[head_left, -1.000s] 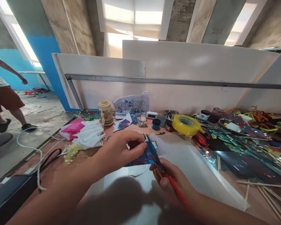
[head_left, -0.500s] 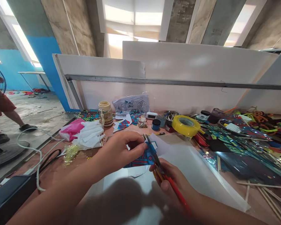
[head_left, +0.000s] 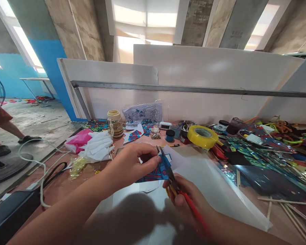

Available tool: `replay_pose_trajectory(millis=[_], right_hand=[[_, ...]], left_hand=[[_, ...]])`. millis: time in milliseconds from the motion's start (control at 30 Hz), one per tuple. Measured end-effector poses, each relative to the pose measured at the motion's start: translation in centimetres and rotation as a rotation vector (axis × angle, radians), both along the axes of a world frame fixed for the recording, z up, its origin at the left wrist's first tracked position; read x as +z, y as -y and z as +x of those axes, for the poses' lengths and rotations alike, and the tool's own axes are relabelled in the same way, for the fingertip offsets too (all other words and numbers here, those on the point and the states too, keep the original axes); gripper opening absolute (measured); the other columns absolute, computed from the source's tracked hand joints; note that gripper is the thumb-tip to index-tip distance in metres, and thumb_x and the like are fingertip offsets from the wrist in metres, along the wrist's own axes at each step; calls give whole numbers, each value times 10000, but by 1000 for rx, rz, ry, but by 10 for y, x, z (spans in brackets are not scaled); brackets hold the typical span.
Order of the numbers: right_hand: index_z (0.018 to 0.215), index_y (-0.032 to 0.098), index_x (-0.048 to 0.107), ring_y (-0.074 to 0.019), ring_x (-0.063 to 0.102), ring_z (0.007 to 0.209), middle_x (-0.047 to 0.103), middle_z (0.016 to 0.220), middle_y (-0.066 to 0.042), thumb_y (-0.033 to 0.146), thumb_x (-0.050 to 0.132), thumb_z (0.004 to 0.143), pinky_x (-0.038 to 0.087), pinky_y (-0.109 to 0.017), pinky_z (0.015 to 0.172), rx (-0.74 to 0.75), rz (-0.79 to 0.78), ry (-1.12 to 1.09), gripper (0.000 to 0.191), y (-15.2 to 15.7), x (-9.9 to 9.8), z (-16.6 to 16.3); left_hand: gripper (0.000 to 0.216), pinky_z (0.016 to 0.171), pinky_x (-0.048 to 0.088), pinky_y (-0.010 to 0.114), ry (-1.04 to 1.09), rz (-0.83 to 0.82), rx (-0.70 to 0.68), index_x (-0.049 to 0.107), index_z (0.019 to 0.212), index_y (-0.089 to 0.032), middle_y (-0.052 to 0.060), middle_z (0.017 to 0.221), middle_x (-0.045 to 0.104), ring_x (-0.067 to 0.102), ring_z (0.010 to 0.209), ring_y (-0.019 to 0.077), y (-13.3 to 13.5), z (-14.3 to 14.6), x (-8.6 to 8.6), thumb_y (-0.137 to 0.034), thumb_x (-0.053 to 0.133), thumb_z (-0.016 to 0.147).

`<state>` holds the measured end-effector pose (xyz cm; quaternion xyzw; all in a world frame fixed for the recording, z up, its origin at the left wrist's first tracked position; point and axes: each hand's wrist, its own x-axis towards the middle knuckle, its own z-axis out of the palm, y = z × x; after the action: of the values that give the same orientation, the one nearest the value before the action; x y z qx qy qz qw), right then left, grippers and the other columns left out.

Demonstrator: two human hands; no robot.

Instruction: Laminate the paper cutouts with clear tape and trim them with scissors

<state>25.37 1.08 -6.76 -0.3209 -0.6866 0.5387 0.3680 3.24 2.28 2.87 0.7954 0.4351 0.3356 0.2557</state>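
My left hand (head_left: 131, 163) pinches a small blue and red printed paper piece (head_left: 155, 173) just above the table. My right hand (head_left: 187, 199) grips red-handled scissors (head_left: 169, 170), whose dark blades point up and away and lie against the right edge of the paper piece. Under both hands lies a large white sheet (head_left: 209, 183). Both hands are closed.
Around the sheet stand a yellow tape roll (head_left: 202, 136), a small jar (head_left: 114, 123), pink and white bags (head_left: 91, 144) and a heap of coloured foil strips and sticks (head_left: 265, 153). A black box with a white cable (head_left: 12, 211) sits near left. A person's legs (head_left: 2, 131) are at far left.
My hands and the scissors have barely shifted. The person at far left has walked further out of the picture.
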Motion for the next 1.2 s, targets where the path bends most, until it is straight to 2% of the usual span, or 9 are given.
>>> replay_pose_trajectory(millis=[67,200,367,533,700,800,900,1067,1200], right_hand=[[959,201,653,-159,422,631,533,757,-16,892,569,751,340,-283,563,-14,-3,1,727,2,0,0],[1019,217,610,-96,307,530,440,718,44,879,595,748,243,-229,465,36,-155,-49,716,5,-9,1],[998,202,616,-80,308,528,435,726,45,840,674,723,243,-215,451,25,-195,-71,697,6,-10,1],[986,211,604,-87,323,510,429,665,65,905,688,611,264,-213,447,-9,-274,-68,793,6,-2,0],[977,217,613,-86,341,505,420,646,75,839,749,628,263,-202,440,-9,-263,-89,726,5,-2,-1],[963,227,609,-83,325,488,410,624,82,871,737,595,239,-200,427,-14,-291,-89,752,4,-3,-3],[974,218,595,-73,282,479,404,618,87,896,697,613,228,-201,423,-17,-269,-110,775,4,-3,-4],[1006,199,591,-81,307,506,425,650,70,918,613,682,251,-214,449,-25,-187,-97,790,4,-5,-2],[1044,188,608,-97,308,491,424,636,55,910,551,745,237,-237,436,-22,-93,-73,784,-2,-17,1]], left_hand=[[285,584,358,238,-3,9,4,537,651,-186,-39,620,494,447,621,114,0,0,-1,-279,521,920],[294,593,362,243,8,9,-3,540,654,-186,-34,639,499,450,638,118,0,0,0,-289,517,928],[294,585,367,238,26,3,2,554,652,-183,-34,636,500,450,636,116,0,2,0,-297,531,921],[245,564,448,245,116,-147,54,667,791,-175,3,714,632,575,634,135,0,-1,1,-391,610,891],[171,453,429,192,184,-298,51,626,849,-188,-32,601,627,586,539,117,-2,-15,9,-340,702,833],[206,454,436,177,279,-284,122,640,892,-192,-48,609,639,580,531,102,-7,-21,10,-324,767,797],[257,527,463,180,407,-213,133,678,929,-193,-36,708,696,581,583,87,-13,-18,3,-347,813,774],[229,630,511,224,611,-226,77,715,863,-170,8,763,725,623,668,111,-15,3,-15,-398,729,843],[339,574,549,267,669,-272,6,654,945,-174,12,746,699,673,629,147,-11,17,-22,-501,690,866]])
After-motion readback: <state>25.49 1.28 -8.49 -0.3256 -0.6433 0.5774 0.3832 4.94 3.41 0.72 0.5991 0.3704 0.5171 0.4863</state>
